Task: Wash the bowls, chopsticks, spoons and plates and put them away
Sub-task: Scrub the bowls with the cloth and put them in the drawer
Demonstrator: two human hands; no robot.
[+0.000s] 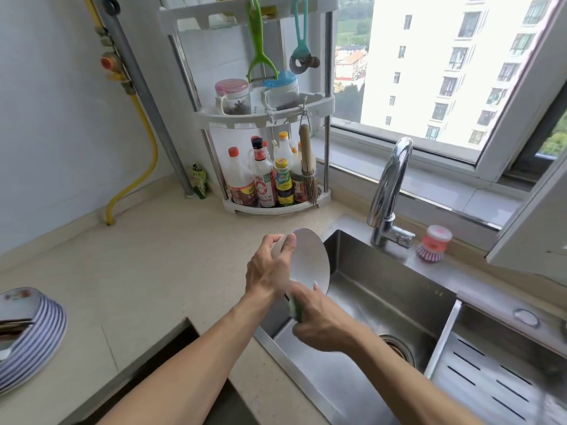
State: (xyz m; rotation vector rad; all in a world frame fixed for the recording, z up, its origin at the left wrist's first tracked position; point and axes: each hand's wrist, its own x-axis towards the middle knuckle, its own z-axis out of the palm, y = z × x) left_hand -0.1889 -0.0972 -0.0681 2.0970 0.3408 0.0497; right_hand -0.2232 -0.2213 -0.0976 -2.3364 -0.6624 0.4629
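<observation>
Head view, sink [362,378] as landmark. White plate [310,262] held on edge over the sink's left rim, tilted, face toward the basin. Left hand [270,271] grasps the plate's upper left rim, thumb on the face, fingers curled behind. Right hand [322,323] sits at the plate's lower edge, grip clenched round a green sponge [295,309] pressed to the plate. Both forearms reach in from below the sink, nearly crossing at the wrists.

Judgement: scrubbing step, early in the task. A stack of striped plates [27,338] waits on the table [138,271] well left of the sink. To do it well: keep the plate over the basin so drips fall inside, turn the rim with the left hand, sweep the sponge across face, back and edge. Wet plate may slip; hold firm.
</observation>
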